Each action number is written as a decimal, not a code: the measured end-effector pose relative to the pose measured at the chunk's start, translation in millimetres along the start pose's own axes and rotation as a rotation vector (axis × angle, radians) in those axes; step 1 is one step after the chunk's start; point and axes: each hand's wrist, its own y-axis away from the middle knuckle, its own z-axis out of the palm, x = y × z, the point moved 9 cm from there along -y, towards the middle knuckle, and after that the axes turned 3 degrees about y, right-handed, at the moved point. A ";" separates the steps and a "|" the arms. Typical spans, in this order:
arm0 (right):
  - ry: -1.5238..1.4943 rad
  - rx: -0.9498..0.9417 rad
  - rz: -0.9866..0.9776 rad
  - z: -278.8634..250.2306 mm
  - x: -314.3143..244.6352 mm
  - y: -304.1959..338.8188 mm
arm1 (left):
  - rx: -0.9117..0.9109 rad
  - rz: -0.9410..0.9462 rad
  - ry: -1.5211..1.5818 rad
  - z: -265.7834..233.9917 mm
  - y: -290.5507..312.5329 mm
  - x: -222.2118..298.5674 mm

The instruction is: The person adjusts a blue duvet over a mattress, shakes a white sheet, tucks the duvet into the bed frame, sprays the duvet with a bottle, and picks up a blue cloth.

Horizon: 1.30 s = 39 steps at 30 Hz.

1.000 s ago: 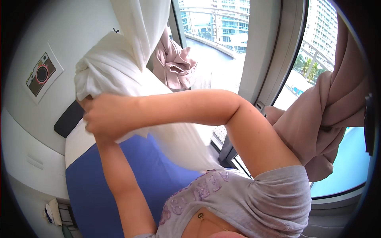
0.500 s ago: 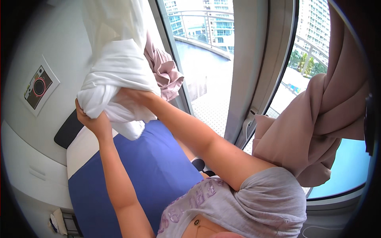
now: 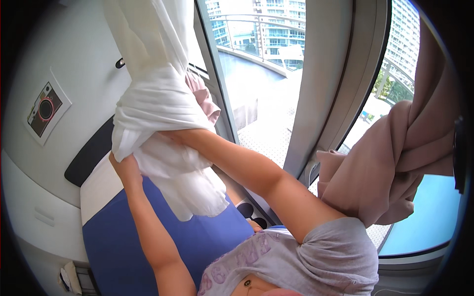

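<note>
A long white curtain (image 3: 150,98) hangs from the top of the view and is gathered into a twisted bundle between my hands. My left hand (image 3: 127,170) grips the bundle's lower left side, its fingers closed on the cloth. My right hand (image 3: 180,137) reaches in from the right and is partly under the folds; its fingers are hidden in the fabric. The loose bottom end of the curtain spreads below my hands, over the bed. Behind the bundle, a dusty pink curtain (image 3: 205,98) shows at the window side.
Below lies a bed with a blue cover (image 3: 197,246) and a dark headboard (image 3: 91,153). A camera picture (image 3: 47,109) hangs on the left wall. To the right stand the glass door's frame (image 3: 340,74) and a knotted pink curtain (image 3: 385,163). Beyond is a balcony railing (image 3: 247,18).
The white bundle and both my hands have moved down and slightly right. More of the curtain's bottom end has come loose and hangs lower over the bed.
</note>
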 end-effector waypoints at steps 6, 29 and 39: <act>0.002 0.104 -0.027 -33.6 35.4 12.7 | -0.171 0.187 -0.340 48.9 26.0 -45.0; 0.258 -0.107 -0.001 -87.4 33.5 103.8 | -0.505 -0.444 0.525 212.0 57.3 -167.1; -0.059 0.289 0.232 -185.4 118.6 115.6 | -0.674 -0.675 0.898 286.5 85.9 -172.5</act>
